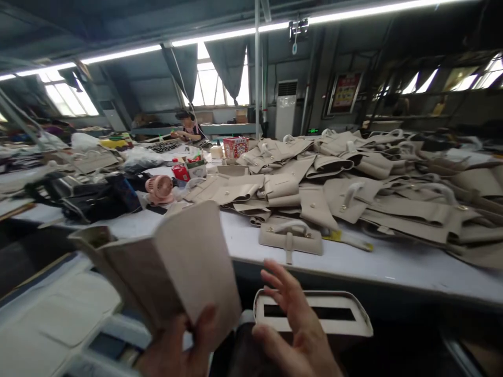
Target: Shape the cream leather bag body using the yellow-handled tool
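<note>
My left hand [178, 340] grips a folded beige leather bag piece [196, 262] by its lower edge and holds it up at the left. The piece is slightly blurred and opens toward the top. To the right, my right hand [296, 319] is raised with its fingers apart and nothing in it. Just behind that hand is a cream, round-cornered bag part [359, 319] with a long dark slot; the hand covers some of it, and whether they touch I cannot tell. A beige flap with a handle [288, 243] lies at the table edge beyond.
A large heap of beige bag pieces [334, 178] covers the right of the white table [243, 238]. A yellow-marked brush-like tool [349, 240] lies before it. Toward the left stand a pink fan [160, 188], a red bottle [179, 170] and a black bag [94, 196]. Another person [190, 127] sits far back.
</note>
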Demonstrator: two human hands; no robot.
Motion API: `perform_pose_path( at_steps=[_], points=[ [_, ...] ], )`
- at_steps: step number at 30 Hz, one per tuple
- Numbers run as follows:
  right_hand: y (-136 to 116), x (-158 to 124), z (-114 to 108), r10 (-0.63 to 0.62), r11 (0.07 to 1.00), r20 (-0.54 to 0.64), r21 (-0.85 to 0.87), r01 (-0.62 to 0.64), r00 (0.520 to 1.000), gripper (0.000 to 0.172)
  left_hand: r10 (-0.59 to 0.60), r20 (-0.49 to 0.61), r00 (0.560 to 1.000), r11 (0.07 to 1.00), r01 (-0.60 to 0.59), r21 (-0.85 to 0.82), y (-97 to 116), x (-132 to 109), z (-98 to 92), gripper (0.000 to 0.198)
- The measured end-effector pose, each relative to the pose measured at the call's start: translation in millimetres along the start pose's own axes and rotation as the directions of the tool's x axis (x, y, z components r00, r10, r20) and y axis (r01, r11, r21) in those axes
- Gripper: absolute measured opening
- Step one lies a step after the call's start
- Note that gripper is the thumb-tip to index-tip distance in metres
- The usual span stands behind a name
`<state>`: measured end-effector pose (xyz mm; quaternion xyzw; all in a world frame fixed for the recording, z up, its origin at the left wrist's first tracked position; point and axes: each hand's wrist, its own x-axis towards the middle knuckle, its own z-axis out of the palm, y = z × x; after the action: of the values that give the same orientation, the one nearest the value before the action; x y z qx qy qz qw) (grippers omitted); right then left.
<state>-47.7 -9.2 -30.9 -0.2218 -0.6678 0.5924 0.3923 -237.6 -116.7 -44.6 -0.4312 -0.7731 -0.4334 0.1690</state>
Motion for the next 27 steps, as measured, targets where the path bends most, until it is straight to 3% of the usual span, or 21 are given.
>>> perform_pose_path(
  at_steps=[1, 2, 3, 4, 6, 8, 10, 11, 13, 14, 16, 19, 22, 24, 27],
  points=[
    [-17, 1, -13, -0.060, 0.997, -0.012, -0.051, 0.059, 0.998, 0.080, 0.221, -0.015, 0.975, 0.975, -0.222, -0.016, 22, -7, 11.9, 0.019],
    [-31, 2, -24, -0.088, 0.992, -0.031, -0.093, 0.084, 0.996, 0.089, 0.421, -0.018, 0.907, 0.905, -0.421, -0.066, 45, -11, 23.3, 0.014],
    [-43, 2, -33, -0.099, 0.987, -0.069, -0.135, 0.089, 0.993, 0.095, 0.551, 0.008, 0.834, 0.828, -0.545, -0.134, 66, -13, 33.7, 0.013],
    [-52, 2, -40, -0.108, 0.980, -0.119, -0.182, 0.086, 0.987, 0.099, 0.615, 0.025, 0.788, 0.773, -0.597, -0.216, 85, -13, 42.7, 0.015],
    [-64, 2, -56, -0.158, 0.944, -0.216, -0.318, 0.084, 0.964, 0.096, 0.622, 0.090, 0.778, 0.746, -0.553, -0.373, 116, -13, 54.7, 0.013],
    [-70, 4, -76, -0.266, 0.871, -0.253, -0.476, 0.119, 0.930, 0.090, 0.609, 0.217, 0.763, 0.744, -0.453, -0.492, 137, -11, 57.4, 0.046],
    [-75, 8, -100, -0.362, 0.783, -0.231, -0.602, 0.160, 0.903, 0.085, 0.641, 0.269, 0.719, 0.712, -0.426, -0.558, 146, -6, 50.9, 0.077],
    [-78, 9, -112, -0.392, 0.743, -0.208, -0.646, 0.175, 0.896, 0.085, 0.637, 0.223, 0.738, 0.705, -0.440, -0.556, 148, -3, 45.2, 0.074],
    [-80, 11, -134, -0.435, 0.670, -0.155, -0.714, 0.203, 0.887, 0.085, 0.559, 0.016, 0.829, 0.738, -0.488, -0.466, 147, 8, 32.2, 0.053],
    [-81, 12, -142, -0.452, 0.636, -0.130, -0.740, 0.217, 0.882, 0.085, 0.495, -0.087, 0.865, 0.782, -0.486, -0.390, 145, 15, 26.7, 0.052],
    [-78, 11, -152, -0.483, 0.584, -0.088, -0.774, 0.245, 0.871, 0.083, 0.403, -0.117, 0.908, 0.866, -0.420, -0.272, 141, 31, 20.7, 0.068],
    [-67, 9, -155, -0.493, 0.553, -0.041, -0.786, 0.277, 0.869, 0.081, 0.336, 0.120, 0.934, 0.923, -0.302, -0.237, 132, 47, 26.6, 0.077],
    [-52, 9, -154, -0.473, 0.555, -0.015, -0.782, 0.285, 0.881, 0.081, 0.247, 0.362, 0.899, 0.938, -0.127, -0.322, 122, 50, 40.9, 0.059],
    [-42, 10, -154, -0.447, 0.576, -0.006, -0.768, 0.282, 0.895, 0.082, 0.190, 0.443, 0.876, 0.934, -0.022, -0.357, 115, 45, 49.1, 0.048],
    [-30, 13, -154, -0.404, 0.608, 0.011, -0.743, 0.278, 0.915, 0.085, 0.149, 0.451, 0.880, 0.937, 0.021, -0.349, 104, 37, 57.5, 0.040]
  ],
)
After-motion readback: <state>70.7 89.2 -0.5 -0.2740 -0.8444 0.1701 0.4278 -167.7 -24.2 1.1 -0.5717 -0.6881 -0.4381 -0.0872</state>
